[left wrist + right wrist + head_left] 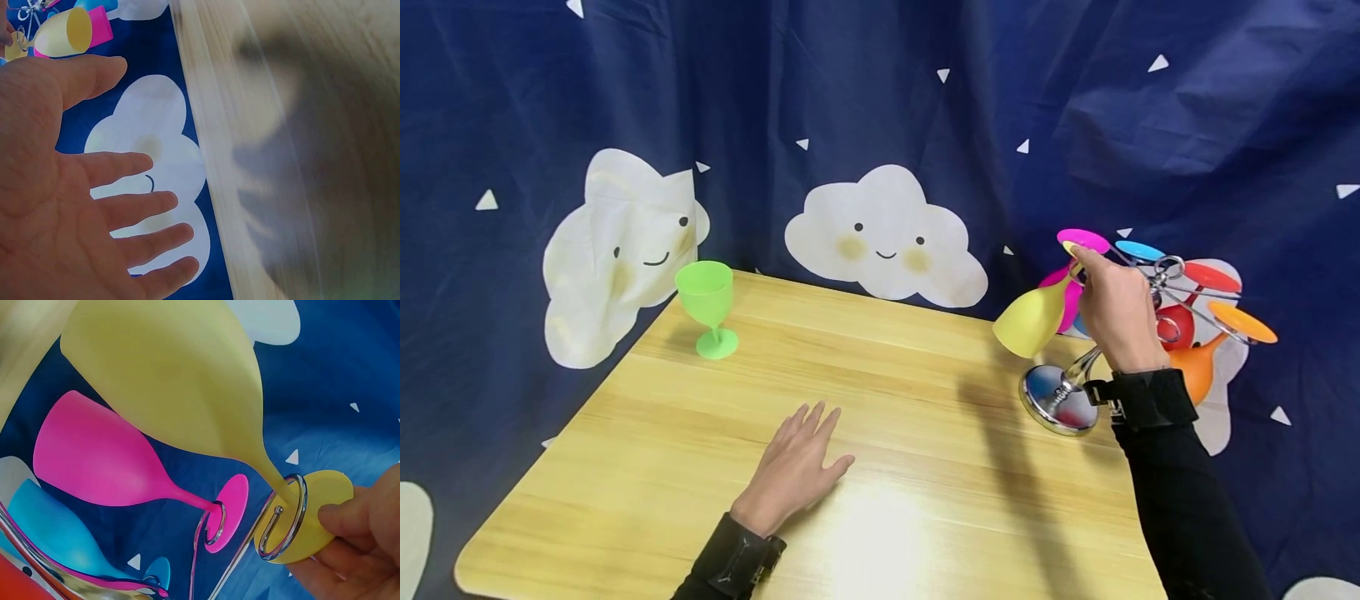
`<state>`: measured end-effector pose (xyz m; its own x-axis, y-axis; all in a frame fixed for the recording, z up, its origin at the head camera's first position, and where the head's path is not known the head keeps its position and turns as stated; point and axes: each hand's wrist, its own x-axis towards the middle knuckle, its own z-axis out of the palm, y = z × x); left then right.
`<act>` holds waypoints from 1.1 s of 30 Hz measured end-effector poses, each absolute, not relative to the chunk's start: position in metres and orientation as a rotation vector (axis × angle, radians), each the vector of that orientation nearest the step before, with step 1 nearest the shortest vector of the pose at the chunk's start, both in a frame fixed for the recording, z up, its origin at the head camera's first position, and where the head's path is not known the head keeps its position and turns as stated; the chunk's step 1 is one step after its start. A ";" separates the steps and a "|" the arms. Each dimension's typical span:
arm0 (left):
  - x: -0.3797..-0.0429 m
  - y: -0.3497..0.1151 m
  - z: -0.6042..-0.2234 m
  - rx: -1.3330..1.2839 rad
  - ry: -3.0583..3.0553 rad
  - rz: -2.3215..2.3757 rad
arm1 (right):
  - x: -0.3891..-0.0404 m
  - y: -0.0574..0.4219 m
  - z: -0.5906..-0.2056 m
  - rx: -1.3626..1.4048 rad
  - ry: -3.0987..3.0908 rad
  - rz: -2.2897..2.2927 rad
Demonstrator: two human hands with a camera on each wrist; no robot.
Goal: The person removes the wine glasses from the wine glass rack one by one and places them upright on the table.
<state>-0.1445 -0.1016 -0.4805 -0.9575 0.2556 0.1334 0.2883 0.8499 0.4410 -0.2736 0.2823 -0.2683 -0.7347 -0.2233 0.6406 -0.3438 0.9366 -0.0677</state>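
My right hand (1120, 312) pinches the round foot of a yellow goblet (181, 381) between thumb and fingers. The goblet hangs bowl-down, its stem inside a metal ring of the chrome glass rack (1060, 404). Pink (100, 450), blue (62, 531), red (1180, 325) and orange (1195, 367) goblets hang upside down from the rack's other arms. My left hand (797, 462) is held over the table with fingers spread, holding nothing; its bare palm shows in the left wrist view. A green goblet (706, 293) stands upright at the table's far left.
The wooden table (880, 383) has a rounded near-left corner and ends at the back against a dark blue curtain (880, 100) with white clouds and triangles. The rack stands near the table's right edge, with some goblets overhanging it.
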 end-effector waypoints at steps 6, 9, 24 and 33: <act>-0.144 -0.100 -0.479 -0.435 -2.957 -0.736 | -0.276 0.288 -0.268 0.379 -2.413 0.260; -0.144 -0.099 -0.479 -0.432 -2.962 -0.733 | -0.276 0.290 -0.268 0.362 -2.399 0.263; -0.144 -0.095 -0.480 -0.460 -2.972 -0.730 | -0.251 0.304 -0.264 0.259 -2.391 0.253; -0.142 -0.093 -0.480 -0.487 -2.968 -0.749 | -0.226 0.296 -0.264 0.340 -2.303 0.264</act>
